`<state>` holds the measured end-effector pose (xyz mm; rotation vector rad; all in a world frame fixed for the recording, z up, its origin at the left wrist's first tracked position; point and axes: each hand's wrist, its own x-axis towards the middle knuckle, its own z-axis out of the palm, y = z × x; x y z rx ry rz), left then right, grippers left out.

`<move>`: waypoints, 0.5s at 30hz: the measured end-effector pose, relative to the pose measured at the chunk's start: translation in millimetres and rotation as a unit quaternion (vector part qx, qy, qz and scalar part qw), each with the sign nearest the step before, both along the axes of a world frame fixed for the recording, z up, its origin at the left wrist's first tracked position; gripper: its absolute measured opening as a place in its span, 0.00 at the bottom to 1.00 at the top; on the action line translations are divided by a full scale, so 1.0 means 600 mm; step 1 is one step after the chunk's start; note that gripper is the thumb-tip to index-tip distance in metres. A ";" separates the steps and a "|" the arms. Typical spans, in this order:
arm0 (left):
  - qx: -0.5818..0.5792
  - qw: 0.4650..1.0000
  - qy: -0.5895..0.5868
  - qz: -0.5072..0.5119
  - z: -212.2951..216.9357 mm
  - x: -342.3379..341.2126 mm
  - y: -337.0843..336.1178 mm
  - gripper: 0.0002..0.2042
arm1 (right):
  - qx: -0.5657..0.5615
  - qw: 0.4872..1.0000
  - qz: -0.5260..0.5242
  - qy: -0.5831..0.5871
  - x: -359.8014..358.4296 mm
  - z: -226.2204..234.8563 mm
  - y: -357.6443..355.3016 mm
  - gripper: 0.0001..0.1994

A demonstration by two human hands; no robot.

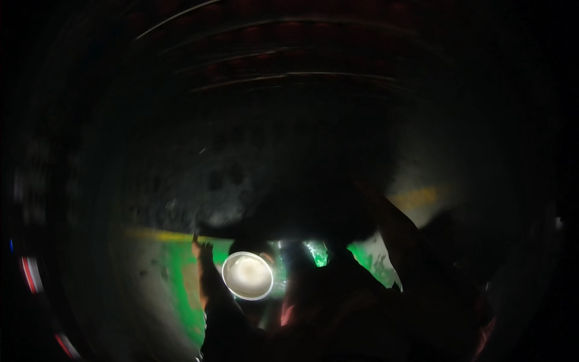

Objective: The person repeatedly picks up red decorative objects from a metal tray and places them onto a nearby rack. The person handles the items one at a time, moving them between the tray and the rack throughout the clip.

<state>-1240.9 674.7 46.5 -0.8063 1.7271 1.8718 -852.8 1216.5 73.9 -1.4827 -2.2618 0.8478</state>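
Note:
My left arm reaches forward from the lower edge, and my left hand (200,242) is at the near edge of a large dark surface (223,181). Its fingers are too dim and blurred to make out. On the right, my right arm (395,226) stretches forward as a dark outline. Shadow hides the hand at its end. Between my arms, closer to the left one, is a round, brightly lit pale thing (247,276) with a light rim. Whether it is a lamp or a bowl, I cannot tell.
Green floor (184,295) shows beside my left arm, bordered by a yellow line (160,235). A yellow patch (416,197) lies at the right. Red-and-white striped pieces (32,274) stand at the far left. Curved pale lines cross the dark background. Most of the surroundings are black.

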 end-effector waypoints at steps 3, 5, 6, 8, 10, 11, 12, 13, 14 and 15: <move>-0.185 0.960 0.125 -0.170 -0.015 -0.060 0.042 0.34 | -0.065 0.995 -0.068 -0.033 -0.042 0.044 -0.012 0.29; -0.317 0.897 0.206 -0.227 -0.019 -0.078 0.090 0.34 | -0.108 0.987 -0.112 -0.043 -0.051 0.076 -0.014 0.29; -0.319 0.892 0.199 -0.251 -0.023 -0.084 0.127 0.34 | -0.136 0.981 -0.134 -0.040 -0.054 0.090 -0.013 0.29; -0.259 0.912 0.162 -0.275 -0.036 -0.106 0.207 0.34 | -0.178 0.968 -0.177 -0.029 -0.054 0.121 -0.005 0.29; -0.185 0.935 0.111 -0.282 -0.045 -0.117 0.276 0.35 | -0.211 0.957 -0.197 -0.014 -0.056 0.146 0.008 0.30; -0.152 0.944 0.088 -0.279 -0.038 -0.117 0.298 0.35 | -0.237 0.950 -0.201 -0.020 -0.054 0.157 0.015 0.31; -0.122 0.952 0.067 -0.272 -0.026 -0.115 0.312 0.35 | -0.229 0.949 -0.215 0.004 -0.054 0.166 0.022 0.29; -0.091 0.959 0.051 -0.263 -0.010 -0.109 0.323 0.35 | -0.234 0.946 -0.224 0.013 -0.048 0.173 0.029 0.28; -0.061 0.966 0.039 -0.249 0.012 -0.099 0.321 0.35 | -0.216 0.953 -0.206 0.049 -0.041 0.181 0.036 0.26; -0.029 0.972 0.019 -0.234 0.039 -0.087 0.315 0.35 | -0.203 0.971 -0.122 0.025 -0.026 0.187 0.045 0.27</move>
